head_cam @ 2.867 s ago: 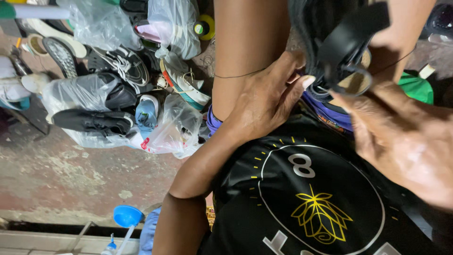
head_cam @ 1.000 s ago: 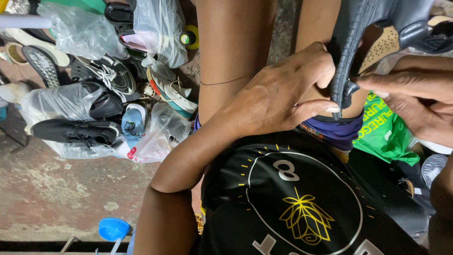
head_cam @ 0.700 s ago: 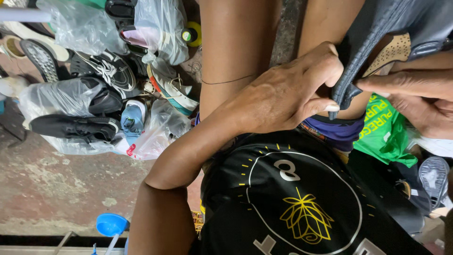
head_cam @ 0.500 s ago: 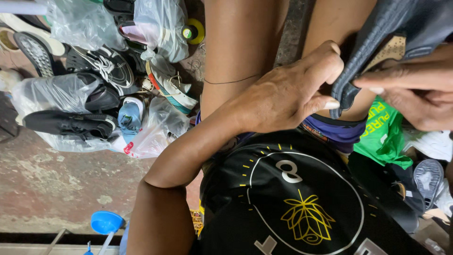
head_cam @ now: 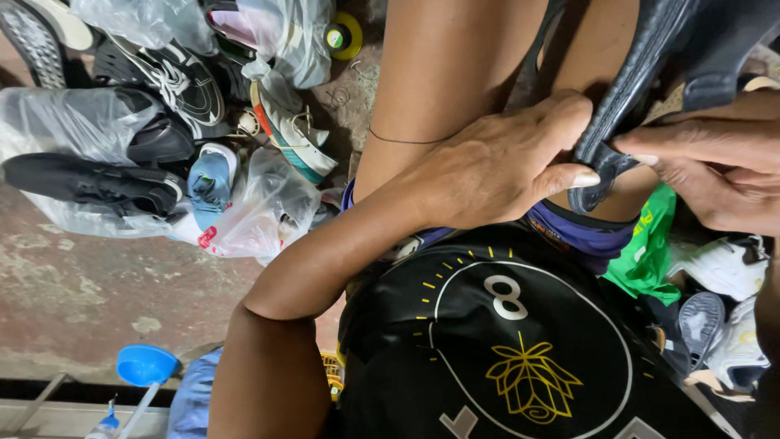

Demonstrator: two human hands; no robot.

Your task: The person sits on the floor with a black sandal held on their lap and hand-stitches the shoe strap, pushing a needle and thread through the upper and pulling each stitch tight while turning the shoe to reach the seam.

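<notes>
Pinching the lower edge of a dark shoe (head_cam: pixel 642 89) between thumb and fingers, the left hand (head_cam: pixel 496 167) rests across the person's bare knees, above the black shirt (head_cam: pixel 504 341). The right hand (head_cam: pixel 715 167) grips the same edge from the other side, fingers pressed together on it. Compared with a moment earlier, the shoe sits higher and closer to the right edge of view. Farther off, on the floor to the left, lies a heap of shoes in plastic bags (head_cam: pixel 162 146).
</notes>
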